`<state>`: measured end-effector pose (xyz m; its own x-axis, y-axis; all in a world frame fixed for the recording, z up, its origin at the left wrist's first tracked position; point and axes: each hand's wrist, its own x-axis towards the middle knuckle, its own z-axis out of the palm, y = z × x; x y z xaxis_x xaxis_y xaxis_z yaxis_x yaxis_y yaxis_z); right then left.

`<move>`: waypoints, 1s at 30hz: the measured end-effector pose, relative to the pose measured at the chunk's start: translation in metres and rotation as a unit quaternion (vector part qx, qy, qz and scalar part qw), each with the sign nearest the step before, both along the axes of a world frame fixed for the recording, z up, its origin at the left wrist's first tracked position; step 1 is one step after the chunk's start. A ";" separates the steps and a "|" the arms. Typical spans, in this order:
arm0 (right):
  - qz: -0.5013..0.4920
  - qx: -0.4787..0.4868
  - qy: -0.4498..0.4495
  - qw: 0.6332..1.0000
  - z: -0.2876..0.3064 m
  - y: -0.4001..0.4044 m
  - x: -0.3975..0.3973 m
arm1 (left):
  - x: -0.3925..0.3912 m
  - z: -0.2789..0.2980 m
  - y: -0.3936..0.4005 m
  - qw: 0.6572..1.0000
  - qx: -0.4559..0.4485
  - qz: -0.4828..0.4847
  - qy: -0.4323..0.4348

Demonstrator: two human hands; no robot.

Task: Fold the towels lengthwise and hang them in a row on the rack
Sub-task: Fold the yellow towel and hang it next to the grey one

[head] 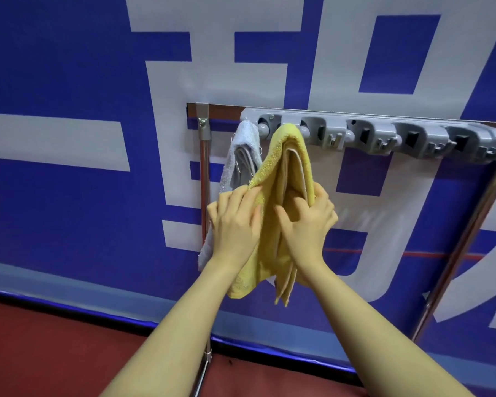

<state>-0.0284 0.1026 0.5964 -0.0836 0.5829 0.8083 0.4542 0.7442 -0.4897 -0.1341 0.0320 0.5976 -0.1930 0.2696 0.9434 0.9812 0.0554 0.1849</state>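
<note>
A grey plastic rack [384, 133] with a row of clips and hooks runs along the top bar of a metal stand. A folded pale grey towel [241, 156] hangs from its leftmost clip. Beside it, a folded yellow towel [287, 156] hangs from the second clip. My left hand [235, 222] lies on the yellow towel's left edge with fingers nearly straight. My right hand [307, 219] holds the towel's right fold, thumb on the outer edge and fingers curled into the cloth. The towel's lower ends hang below my wrists.
The stand has a left upright pole [204, 179] and a slanting right pole [467, 233]. Several clips to the right on the rack hold nothing. Behind is a blue and white banner wall [69, 81]; below lies a red floor [40, 353].
</note>
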 end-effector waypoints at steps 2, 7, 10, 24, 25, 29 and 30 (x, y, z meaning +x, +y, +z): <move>0.001 -0.015 0.017 1.000 0.004 0.001 -0.005 | -0.002 0.002 -0.001 1.000 0.002 -0.009 -0.001; 0.045 -0.038 0.043 0.997 0.003 -0.005 0.003 | -0.001 0.001 -0.005 0.999 -0.028 -0.017 -0.001; 0.067 -0.060 0.064 0.994 0.007 -0.012 0.010 | 0.004 -0.001 -0.009 0.999 -0.043 -0.013 -0.015; 0.201 -0.147 0.085 0.965 0.035 -0.046 0.035 | 0.032 0.009 -0.028 0.988 -0.117 -0.098 -0.014; 0.197 -0.149 0.086 0.965 0.037 -0.048 0.034 | 0.033 0.009 -0.027 0.987 -0.134 -0.083 -0.015; 0.195 -0.153 0.074 0.966 0.043 -0.052 0.035 | 0.034 0.014 -0.025 0.993 -0.107 -0.047 -0.035; 0.199 -0.155 0.069 0.965 0.042 -0.053 0.036 | 0.035 0.016 -0.025 0.994 -0.090 -0.051 -0.041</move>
<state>0.0077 0.0500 0.6384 -0.2545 0.7418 0.6205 0.0760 0.6549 -0.7518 -0.0992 0.0070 0.6132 -0.2297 0.4549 0.8604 0.9657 -0.0038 0.2598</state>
